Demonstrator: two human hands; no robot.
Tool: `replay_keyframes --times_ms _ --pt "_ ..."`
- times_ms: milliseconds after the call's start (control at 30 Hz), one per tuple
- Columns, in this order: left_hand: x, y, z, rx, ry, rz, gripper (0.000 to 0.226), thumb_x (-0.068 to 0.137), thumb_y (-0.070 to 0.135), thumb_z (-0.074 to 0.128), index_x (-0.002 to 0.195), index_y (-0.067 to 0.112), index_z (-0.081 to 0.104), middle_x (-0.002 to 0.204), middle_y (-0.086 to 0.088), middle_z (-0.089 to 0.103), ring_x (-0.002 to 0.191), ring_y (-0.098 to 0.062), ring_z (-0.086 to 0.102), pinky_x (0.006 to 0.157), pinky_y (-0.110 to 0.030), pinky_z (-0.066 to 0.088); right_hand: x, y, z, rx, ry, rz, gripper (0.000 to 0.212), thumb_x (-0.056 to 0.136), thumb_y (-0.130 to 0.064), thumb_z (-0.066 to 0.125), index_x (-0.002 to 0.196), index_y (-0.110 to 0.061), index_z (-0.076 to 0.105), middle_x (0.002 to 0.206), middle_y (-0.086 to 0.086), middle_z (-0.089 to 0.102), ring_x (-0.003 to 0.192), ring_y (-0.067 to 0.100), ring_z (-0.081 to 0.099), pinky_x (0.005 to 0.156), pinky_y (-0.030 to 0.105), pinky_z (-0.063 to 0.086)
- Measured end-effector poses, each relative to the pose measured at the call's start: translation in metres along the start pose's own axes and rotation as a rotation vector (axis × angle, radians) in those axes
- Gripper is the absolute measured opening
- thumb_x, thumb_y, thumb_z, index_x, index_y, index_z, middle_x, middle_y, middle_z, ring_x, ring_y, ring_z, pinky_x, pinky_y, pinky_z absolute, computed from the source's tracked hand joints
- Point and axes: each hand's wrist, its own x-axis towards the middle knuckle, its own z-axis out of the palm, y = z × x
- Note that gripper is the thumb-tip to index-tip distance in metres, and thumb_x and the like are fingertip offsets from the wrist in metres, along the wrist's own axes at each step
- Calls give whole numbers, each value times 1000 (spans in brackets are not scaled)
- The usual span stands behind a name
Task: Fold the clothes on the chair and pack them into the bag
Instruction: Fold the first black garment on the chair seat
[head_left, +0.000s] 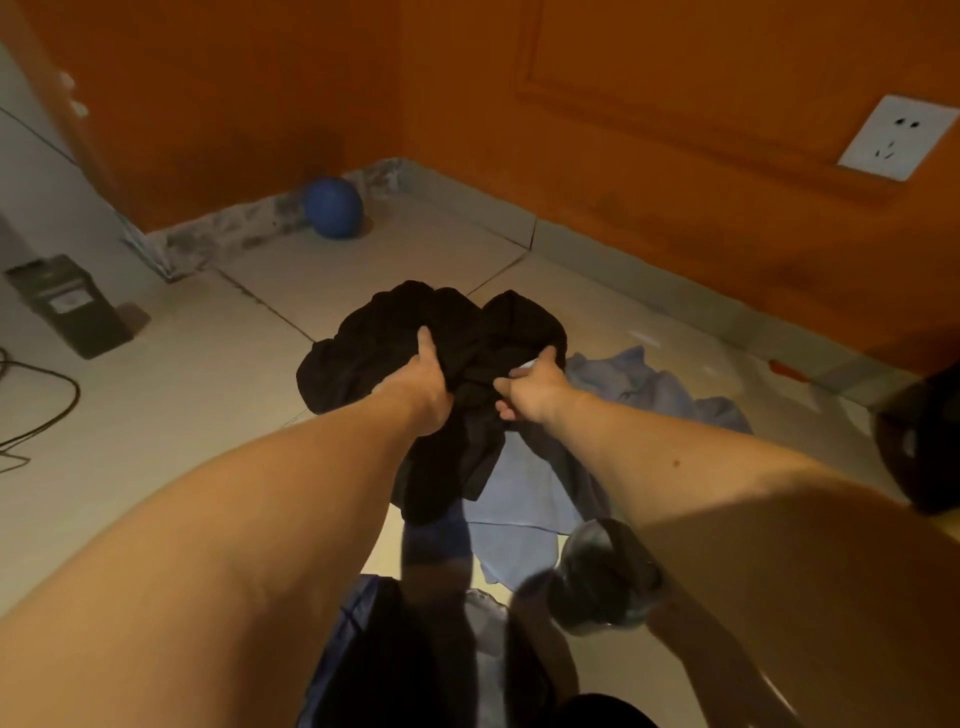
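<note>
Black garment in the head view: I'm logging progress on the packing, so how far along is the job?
Done: nothing visibly folded or packed yet. In hand: the left hand and right hand both grip the black garment, bunched and unfolded, over the tiled floor. Left: fold it, fold the light blue garment lying crumpled beneath, then pack both; no bag is clearly identifiable.

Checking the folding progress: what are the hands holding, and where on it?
The black garment, gripped at its bunched middle by the left hand and right hand.
</note>
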Motion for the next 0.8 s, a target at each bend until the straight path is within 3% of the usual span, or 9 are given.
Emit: replay_keyframes --times_ms 100,167,233,367,467,567,633,700,800 --pt "8 -7 7 131 -5 -27 92 98 27 61 162 15 -5 137 -20 56 120 -35 60 108 -49 47 5 6 8 -147 -35 43 96 91 -32 76 162 -17 13 143 14 55 124 31 59 105 46 52" --pt "4 -7 6 140 6 -19 60 97 17 62 152 13 37 134 -16 57 119 -34 59 103 -43 49 0 4 8 -229 -110 91 80 92 -37 74 156 -11 35 148 13 52 133 31 53 114 43 44" --pt "-5 -3 4 202 36 -42 39 96 10 62 135 7 54 123 -15 58 114 -34 57 100 -42 48 -2 4 7 -375 -83 153 72 95 -44 69 151 -7 43 149 14 51 135 33 51 114 39 42" --pt "-7 -1 13 270 50 -89 66 94 21 67 151 9 36 156 -16 30 149 -42 18 118 -53 31 3 11 6 -316 -2 148 63 96 -39 68 144 -3 48 143 15 55 128 36 56 108 40 48" --pt "-1 -3 20 -109 32 -142 80 92 20 71 155 5 23 149 -21 43 137 -42 43 114 -51 40 1 13 6 239 54 167 58 93 -16 74 143 -8 45 134 13 60 115 31 65 88 41 62" --pt "-6 4 18 -313 -1 -196 94 89 18 76 159 9 14 144 -21 46 132 -40 49 112 -49 43 2 9 7 380 30 211 64 85 -27 83 138 -10 52 118 9 69 100 21 71 80 31 62" --pt "-11 4 18 -322 -56 -177 61 89 16 76 141 5 46 125 -16 58 119 -34 59 106 -42 49 0 6 9 312 7 247 57 83 -31 84 130 -10 60 116 10 71 96 19 69 74 27 59" --pt "-16 3 17 -345 -18 -121 13 92 13 72 98 12 61 97 -8 61 93 -24 64 90 -35 55 -6 3 6 246 27 276 44 92 -26 76 129 -8 62 122 14 69 97 23 66 79 32 57" --pt "-19 4 6 -476 147 -15 12 94 11 68 91 18 60 92 -5 63 79 -17 63 73 -30 53 -18 -12 -7 319 68 269 42 102 -21 61 143 -14 53 139 12 58 119 31 60 89 42 59"
